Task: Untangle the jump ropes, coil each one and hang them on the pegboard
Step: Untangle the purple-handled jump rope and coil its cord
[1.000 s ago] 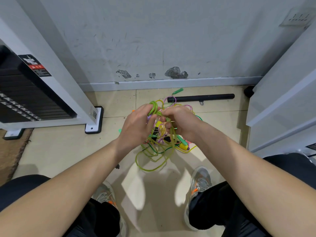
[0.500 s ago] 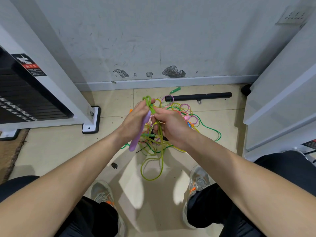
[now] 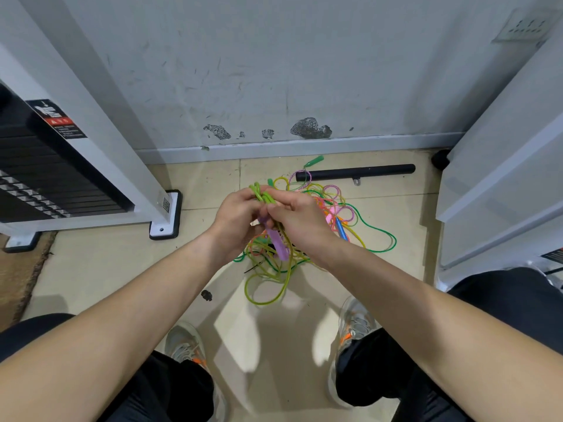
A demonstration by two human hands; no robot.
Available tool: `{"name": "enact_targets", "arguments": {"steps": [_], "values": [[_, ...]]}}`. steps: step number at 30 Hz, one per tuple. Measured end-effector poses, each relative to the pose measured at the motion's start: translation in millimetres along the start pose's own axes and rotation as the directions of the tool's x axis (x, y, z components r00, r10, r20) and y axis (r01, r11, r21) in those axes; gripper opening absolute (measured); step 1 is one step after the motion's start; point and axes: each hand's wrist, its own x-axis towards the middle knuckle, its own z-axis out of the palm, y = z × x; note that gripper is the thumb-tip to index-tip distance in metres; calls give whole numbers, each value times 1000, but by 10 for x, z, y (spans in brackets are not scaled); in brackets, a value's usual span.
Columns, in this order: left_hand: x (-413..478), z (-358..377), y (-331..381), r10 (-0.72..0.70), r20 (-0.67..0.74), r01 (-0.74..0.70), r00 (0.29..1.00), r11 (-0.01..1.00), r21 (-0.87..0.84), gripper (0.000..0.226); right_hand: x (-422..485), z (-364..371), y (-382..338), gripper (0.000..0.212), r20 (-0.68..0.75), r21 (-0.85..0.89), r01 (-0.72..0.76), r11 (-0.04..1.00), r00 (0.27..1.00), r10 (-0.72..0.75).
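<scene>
A tangle of thin jump ropes (image 3: 320, 205) in yellow-green, green, pink and orange lies on the tiled floor in front of me. My left hand (image 3: 234, 222) and my right hand (image 3: 300, 222) meet above it, both pinching a bunch of yellow-green rope loops (image 3: 261, 194) that sticks up between the fingers. A purple handle (image 3: 278, 243) hangs down below the hands. A long yellow-green loop (image 3: 265, 287) dangles toward my feet. A green handle (image 3: 315, 162) lies near the wall, a blue handle (image 3: 341, 228) to the right of my right hand. No pegboard is in view.
A black bar (image 3: 356, 172) lies along the wall base behind the ropes. A weight-stack machine (image 3: 61, 178) with a white foot (image 3: 166, 220) stands on the left, white panels (image 3: 499, 193) on the right. My shoes (image 3: 353, 330) and knees fill the bottom. A brown mat (image 3: 18, 275) lies far left.
The hands lifted the yellow-green bunch out of the pile, then drew close together again. The purple handle swung from my left palm to hang between the hands. More rope lies spread out at right.
</scene>
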Motion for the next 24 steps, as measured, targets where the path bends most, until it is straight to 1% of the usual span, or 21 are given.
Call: {"name": "enact_targets", "arguments": {"steps": [2,3,6,7,9,11,13,16,17,18,19,20,22,24], "values": [[13,32,29,-92,-83,76,992,980,-183,23,-14,57,16,46,-2,-40,16,999,1000,-16],[21,47,24,-107,-119,79,987,972,-219,20,-31,91,21,47,-1,-79,21,997,1000,-21],[14,123,-19,-82,-204,40,976,978,-203,16,-96,187,41,50,23,-272,77,959,997,-73],[7,148,-23,-83,-223,35,971,977,-210,13,-130,221,30,51,4,-323,79,943,997,-82],[12,163,-25,-69,-251,17,965,979,-203,11,-196,280,13,52,-64,-352,47,935,995,-74],[27,154,-29,-31,-261,-12,965,987,-162,16,-249,336,-2,51,-117,-383,-4,924,992,-45],[23,166,-16,-19,-257,-17,966,990,-137,14,-275,367,-14,46,-139,-423,-34,906,990,-28],[58,153,47,-68,-320,16,945,986,-164,7,-296,308,-40,32,-147,-594,-59,802,988,-37],[80,123,86,-77,-358,19,930,986,-163,8,-306,280,-30,28,-139,-638,-43,769,988,-60],[116,81,111,-74,-392,14,917,988,-154,16,-318,261,-11,25,-121,-664,-14,747,989,-89],[135,32,151,-65,-416,14,907,992,-124,24,-325,258,24,23,-91,-671,26,741,989,-117],[160,-20,170,-60,-420,8,905,992,-125,28,-336,266,53,22,-58,-652,71,755,988,-142],[181,-64,170,-72,-388,20,919,991,-136,20,-346,302,131,18,-14,-549,129,826,986,-163],[197,-63,137,-87,-353,35,931,988,-152,16,-347,351,202,14,-35,-401,117,909,989,-143]]}}
